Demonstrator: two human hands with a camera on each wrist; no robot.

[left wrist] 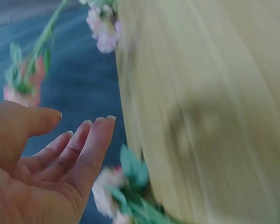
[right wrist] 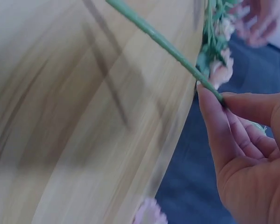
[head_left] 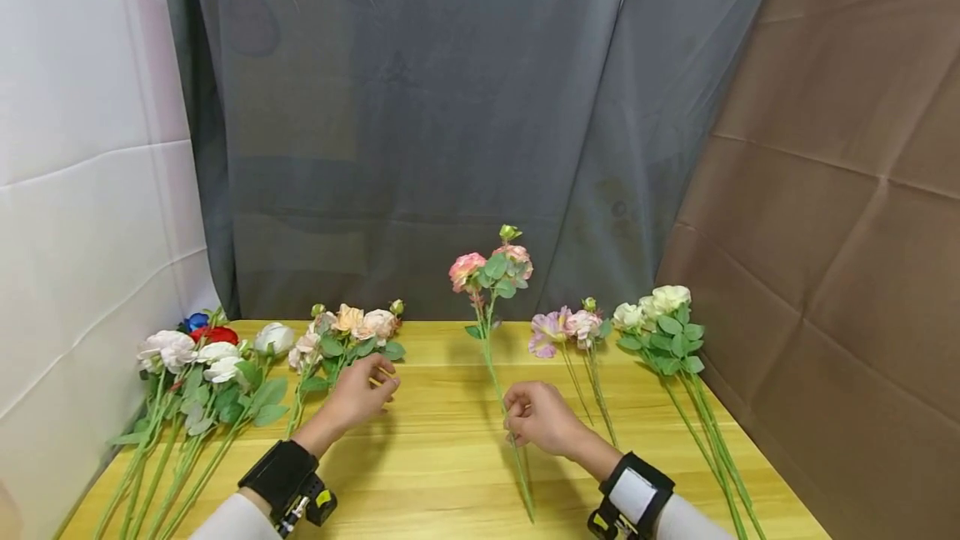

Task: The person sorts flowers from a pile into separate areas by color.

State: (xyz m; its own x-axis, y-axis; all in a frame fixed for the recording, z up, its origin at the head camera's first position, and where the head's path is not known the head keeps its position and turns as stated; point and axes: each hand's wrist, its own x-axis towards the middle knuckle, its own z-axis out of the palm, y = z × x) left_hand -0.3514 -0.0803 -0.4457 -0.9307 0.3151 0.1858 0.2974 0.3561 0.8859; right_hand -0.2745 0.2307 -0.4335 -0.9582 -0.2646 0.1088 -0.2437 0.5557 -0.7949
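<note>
My right hand [head_left: 545, 418] pinches the green stem [right wrist: 163, 43] of a pink artificial rose [head_left: 468, 270] between thumb and forefinger. That spray stands nearly upright above the middle of the table, with two pink blooms, a green bud and leaves at the top. My left hand [head_left: 363, 392] hovers with loosely bent fingers and holds nothing. It is nearest to the peach and pale pink flowers [head_left: 362, 324] lying at the back. In the left wrist view the left hand [left wrist: 56, 163] shows its palm and spread thumb.
White, red and blue flowers [head_left: 213, 357] lie at the left of the wooden table [head_left: 442, 473]. Right of my right hand lie purple and pink flowers [head_left: 566, 330], then cream flowers [head_left: 663, 311]. A grey curtain [head_left: 420, 123] hangs behind; a brown cloth [head_left: 847, 215] borders the right.
</note>
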